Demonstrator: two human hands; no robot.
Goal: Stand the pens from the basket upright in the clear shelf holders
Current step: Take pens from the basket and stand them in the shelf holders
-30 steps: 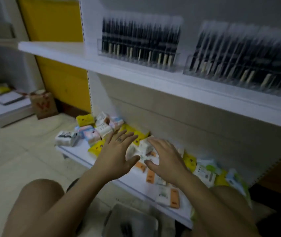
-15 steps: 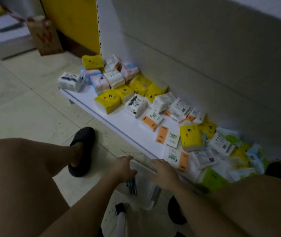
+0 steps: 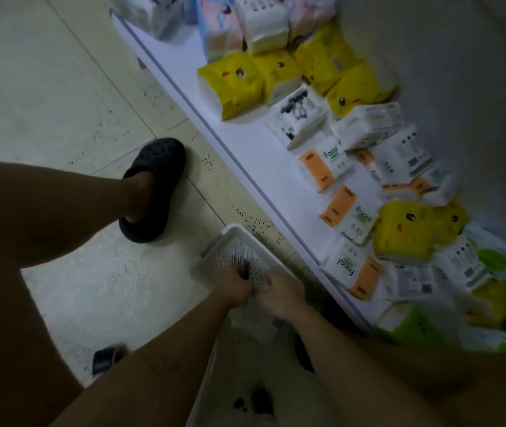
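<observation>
A white perforated basket (image 3: pixel 247 235) stands on the floor beside the low shelf. Both of my hands are down inside it. My left hand (image 3: pixel 232 283) has its fingers curled round a small bunch of thin pens (image 3: pixel 241 259), whose blurred ends stick out past the fingers. Just to its right, almost touching it, my right hand (image 3: pixel 283 294) has curled fingers too; whether it holds anything is hidden by blur. The clear shelf holders are out of view.
A low white shelf (image 3: pixel 254 155) runs along the wall, littered with several yellow, white and orange tissue packs (image 3: pixel 404 231). My foot in a black clog (image 3: pixel 153 189) stands on the tiled floor left of the basket. My bare knees fill the lower corners.
My view dropped from the upper pen shelf to the floor. Both hands went from the tissue packs down to the basket's rim, then into the basket, where the left hand closed on pens.
</observation>
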